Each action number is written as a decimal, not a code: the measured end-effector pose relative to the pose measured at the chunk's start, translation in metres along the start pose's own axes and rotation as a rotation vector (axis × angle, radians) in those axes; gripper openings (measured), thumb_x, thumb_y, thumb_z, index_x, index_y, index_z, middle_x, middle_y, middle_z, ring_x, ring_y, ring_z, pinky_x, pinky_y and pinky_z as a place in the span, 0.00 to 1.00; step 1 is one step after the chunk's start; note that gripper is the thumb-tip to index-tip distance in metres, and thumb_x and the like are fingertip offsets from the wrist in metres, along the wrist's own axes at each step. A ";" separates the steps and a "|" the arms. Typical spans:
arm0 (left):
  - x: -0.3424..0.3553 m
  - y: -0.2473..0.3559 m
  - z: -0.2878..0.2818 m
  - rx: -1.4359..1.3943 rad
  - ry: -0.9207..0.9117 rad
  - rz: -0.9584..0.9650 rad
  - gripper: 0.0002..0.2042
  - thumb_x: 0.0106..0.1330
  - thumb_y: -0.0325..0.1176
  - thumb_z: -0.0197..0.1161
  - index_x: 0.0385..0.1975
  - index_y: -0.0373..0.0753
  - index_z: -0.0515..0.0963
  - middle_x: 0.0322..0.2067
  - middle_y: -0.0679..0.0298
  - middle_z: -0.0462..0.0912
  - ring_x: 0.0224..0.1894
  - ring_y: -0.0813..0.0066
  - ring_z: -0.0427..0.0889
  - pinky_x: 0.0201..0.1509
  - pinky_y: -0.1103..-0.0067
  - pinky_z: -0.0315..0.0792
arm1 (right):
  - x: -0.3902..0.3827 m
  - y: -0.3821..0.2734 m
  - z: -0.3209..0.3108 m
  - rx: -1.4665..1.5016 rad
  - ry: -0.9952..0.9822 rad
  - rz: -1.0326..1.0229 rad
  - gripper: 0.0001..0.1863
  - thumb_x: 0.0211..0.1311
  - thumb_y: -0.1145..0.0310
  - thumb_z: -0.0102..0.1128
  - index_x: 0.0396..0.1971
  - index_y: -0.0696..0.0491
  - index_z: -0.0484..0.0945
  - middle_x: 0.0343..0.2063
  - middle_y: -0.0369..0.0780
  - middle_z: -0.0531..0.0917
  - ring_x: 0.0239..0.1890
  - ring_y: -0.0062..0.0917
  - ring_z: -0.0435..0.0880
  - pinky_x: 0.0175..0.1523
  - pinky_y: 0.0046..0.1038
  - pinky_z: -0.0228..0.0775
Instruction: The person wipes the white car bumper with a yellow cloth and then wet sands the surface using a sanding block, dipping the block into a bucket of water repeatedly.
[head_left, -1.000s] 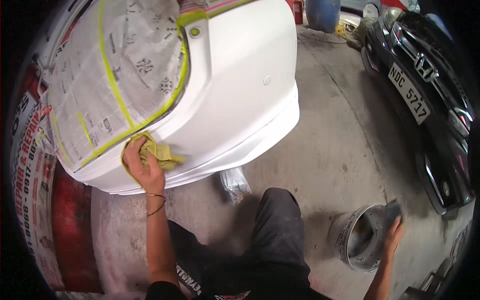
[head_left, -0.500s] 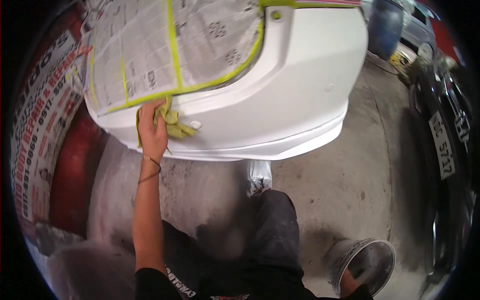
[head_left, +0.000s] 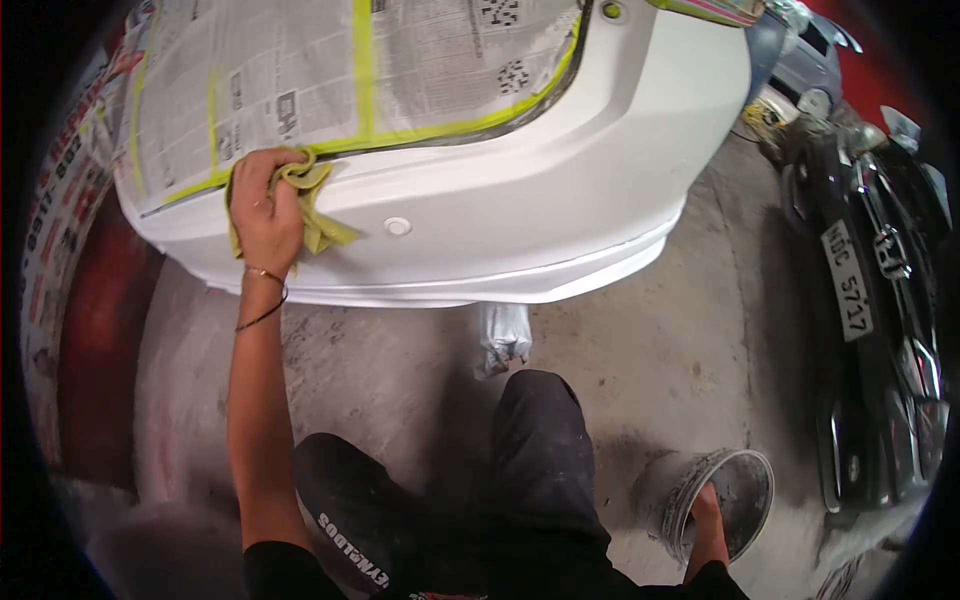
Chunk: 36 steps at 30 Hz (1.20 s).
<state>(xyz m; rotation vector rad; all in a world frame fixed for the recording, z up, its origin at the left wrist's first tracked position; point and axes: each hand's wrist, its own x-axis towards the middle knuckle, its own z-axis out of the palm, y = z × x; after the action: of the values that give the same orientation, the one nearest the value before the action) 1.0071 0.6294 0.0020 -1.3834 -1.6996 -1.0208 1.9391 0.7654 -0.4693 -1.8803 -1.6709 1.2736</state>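
My left hand (head_left: 265,208) is closed on a yellow-green cloth (head_left: 322,228) and presses it against the white car bumper (head_left: 490,225), just under the masked edge. Part of the cloth hangs out to the right of my fingers, near a small round cap (head_left: 398,227) on the bumper. Newspaper (head_left: 290,85) held with bright yellow tape covers the panel above. Down at the lower right, my right hand (head_left: 706,503) reaches into a grey bucket (head_left: 768,480). Its fingers are hidden inside, so their grip does not show.
A black car front (head_left: 865,340) stands along the right side. Below the bumper, a silver-wrapped piece (head_left: 505,335) sticks out over the concrete floor (head_left: 650,360). At the left are a printed banner (head_left: 45,270) and a red surface (head_left: 105,350). A blue-grey car (head_left: 805,60) is at the far right.
My left hand has slid left along the bumper with the cloth, farther from the round cap. My right hand stays in the bucket, with more of its forearm showing. The whole view has shifted.
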 end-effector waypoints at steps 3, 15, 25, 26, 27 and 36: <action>0.012 0.001 0.010 -0.123 0.046 -0.037 0.11 0.68 0.22 0.59 0.44 0.35 0.87 0.44 0.56 0.90 0.50 0.55 0.87 0.61 0.66 0.78 | -0.045 -0.015 -0.062 0.488 0.254 0.021 0.25 0.87 0.50 0.56 0.63 0.57 0.77 0.61 0.49 0.80 0.63 0.48 0.81 0.62 0.63 0.86; 0.016 -0.017 0.004 -0.251 -0.107 -0.066 0.08 0.65 0.20 0.59 0.41 0.30 0.81 0.40 0.53 0.86 0.47 0.53 0.84 0.58 0.67 0.77 | -0.024 -0.312 0.044 0.828 0.320 -0.058 0.26 0.88 0.56 0.56 0.78 0.46 0.77 0.70 0.39 0.81 0.70 0.33 0.81 0.70 0.50 0.82; 0.021 -0.025 -0.006 -0.209 -0.161 0.015 0.08 0.66 0.21 0.58 0.41 0.30 0.81 0.40 0.56 0.84 0.45 0.60 0.83 0.57 0.72 0.76 | -0.001 -0.647 0.067 0.366 0.609 -0.805 0.31 0.92 0.54 0.51 0.83 0.54 0.68 0.83 0.48 0.71 0.84 0.39 0.69 0.85 0.41 0.60; 0.022 -0.020 -0.001 -0.235 -0.156 0.013 0.07 0.66 0.21 0.59 0.41 0.31 0.81 0.39 0.56 0.84 0.45 0.61 0.83 0.57 0.72 0.76 | 0.004 -0.677 0.065 0.312 0.659 -1.004 0.30 0.92 0.58 0.51 0.84 0.55 0.67 0.83 0.50 0.70 0.86 0.42 0.66 0.87 0.41 0.58; 0.024 -0.019 0.001 -0.234 -0.152 0.016 0.06 0.65 0.21 0.62 0.40 0.32 0.81 0.38 0.54 0.84 0.44 0.51 0.82 0.54 0.66 0.76 | 0.007 -0.705 0.069 0.261 0.704 -1.203 0.29 0.91 0.62 0.52 0.84 0.56 0.67 0.83 0.53 0.69 0.87 0.45 0.64 0.88 0.40 0.56; 0.025 -0.035 -0.009 -0.213 -0.233 -0.046 0.06 0.64 0.23 0.63 0.39 0.32 0.81 0.37 0.55 0.85 0.43 0.54 0.84 0.54 0.68 0.77 | 0.033 -0.776 0.122 -0.105 0.675 -1.331 0.39 0.85 0.53 0.56 0.88 0.53 0.59 0.89 0.46 0.59 0.90 0.53 0.52 0.81 0.84 0.36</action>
<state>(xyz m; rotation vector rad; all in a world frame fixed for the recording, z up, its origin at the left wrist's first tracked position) 0.9686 0.6273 0.0231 -1.6612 -1.8394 -1.1285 1.3558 0.9624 0.0191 -0.6499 -1.9034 0.0003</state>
